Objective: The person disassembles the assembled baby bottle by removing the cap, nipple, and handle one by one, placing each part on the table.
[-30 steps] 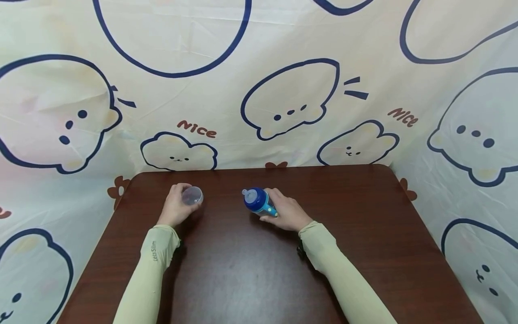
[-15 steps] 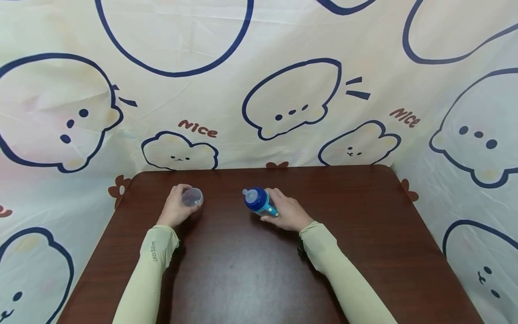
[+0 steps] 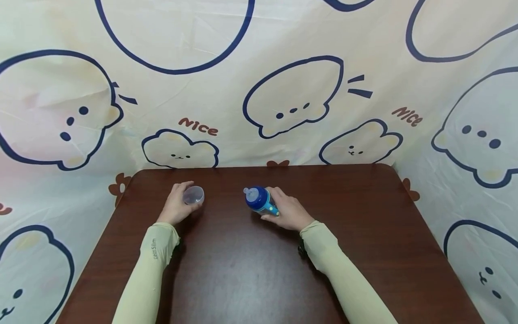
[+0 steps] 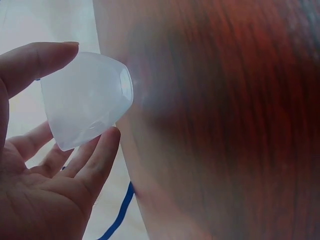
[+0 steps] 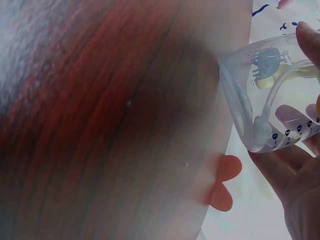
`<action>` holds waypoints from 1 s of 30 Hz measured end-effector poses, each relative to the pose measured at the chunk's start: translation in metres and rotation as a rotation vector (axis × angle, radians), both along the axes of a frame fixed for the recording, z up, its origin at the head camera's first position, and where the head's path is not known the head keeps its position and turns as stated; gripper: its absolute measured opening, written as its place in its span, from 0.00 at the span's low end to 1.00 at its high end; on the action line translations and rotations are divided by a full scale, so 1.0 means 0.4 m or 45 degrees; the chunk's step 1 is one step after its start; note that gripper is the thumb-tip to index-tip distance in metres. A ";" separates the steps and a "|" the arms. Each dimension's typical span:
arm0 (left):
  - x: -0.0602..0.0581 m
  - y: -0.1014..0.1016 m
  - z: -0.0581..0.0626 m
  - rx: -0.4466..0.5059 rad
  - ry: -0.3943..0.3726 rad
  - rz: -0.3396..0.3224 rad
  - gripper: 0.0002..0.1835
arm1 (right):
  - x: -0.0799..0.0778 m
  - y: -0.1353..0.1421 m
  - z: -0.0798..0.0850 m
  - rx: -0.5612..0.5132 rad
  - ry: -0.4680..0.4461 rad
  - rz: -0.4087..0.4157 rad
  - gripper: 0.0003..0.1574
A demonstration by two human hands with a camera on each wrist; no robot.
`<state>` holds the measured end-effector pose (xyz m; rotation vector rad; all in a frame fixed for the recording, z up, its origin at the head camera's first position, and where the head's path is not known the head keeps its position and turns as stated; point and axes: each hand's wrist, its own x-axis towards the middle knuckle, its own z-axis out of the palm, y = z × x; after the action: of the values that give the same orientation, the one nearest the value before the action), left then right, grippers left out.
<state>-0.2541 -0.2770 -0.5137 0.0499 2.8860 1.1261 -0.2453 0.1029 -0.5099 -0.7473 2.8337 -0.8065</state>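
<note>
My left hand grips a small translucent plastic cup, its mouth facing up, over the far left of the table. In the left wrist view, the thumb lies along one side of the cup and the fingertips support the other. Farther right, my right hand holds a baby bottle with a blue collar, a clear nipple and a light blue handle. Its clear body shows a straw with a weighted end and printed scale marks in the right wrist view. Thumb and fingers wrap the bottle from its right side.
Both hands are over a dark brown wooden table with rounded far corners. A cream cloth with blue cartoon outlines hangs behind it and along both sides.
</note>
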 end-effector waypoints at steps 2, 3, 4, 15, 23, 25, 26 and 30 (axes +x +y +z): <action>-0.002 -0.001 0.001 0.001 0.006 0.003 0.40 | -0.001 0.000 0.003 0.005 -0.002 -0.004 0.52; -0.002 -0.001 0.001 0.000 0.008 0.001 0.40 | -0.001 0.001 0.004 0.005 -0.004 -0.006 0.52; -0.003 -0.002 0.001 0.002 0.010 0.001 0.39 | -0.002 0.001 0.005 0.006 -0.006 -0.007 0.52; -0.006 -0.005 0.004 -0.025 0.015 -0.015 0.40 | -0.003 0.000 0.006 0.007 -0.020 -0.007 0.53; -0.001 -0.011 -0.001 -0.017 0.033 -0.028 0.40 | -0.002 -0.002 0.005 0.016 -0.018 0.001 0.53; 0.000 -0.012 -0.004 -0.015 0.046 -0.034 0.40 | -0.001 -0.002 0.004 0.015 -0.016 -0.003 0.53; 0.000 -0.012 -0.005 -0.014 0.051 -0.036 0.40 | -0.001 -0.002 0.003 0.015 -0.016 -0.005 0.53; 0.004 -0.012 -0.004 -0.015 0.052 -0.034 0.40 | 0.000 -0.002 0.000 0.010 -0.007 -0.004 0.53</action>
<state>-0.2524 -0.2820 -0.5154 0.1116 2.9180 1.1172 -0.2455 0.1020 -0.5099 -0.7387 2.8325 -0.7957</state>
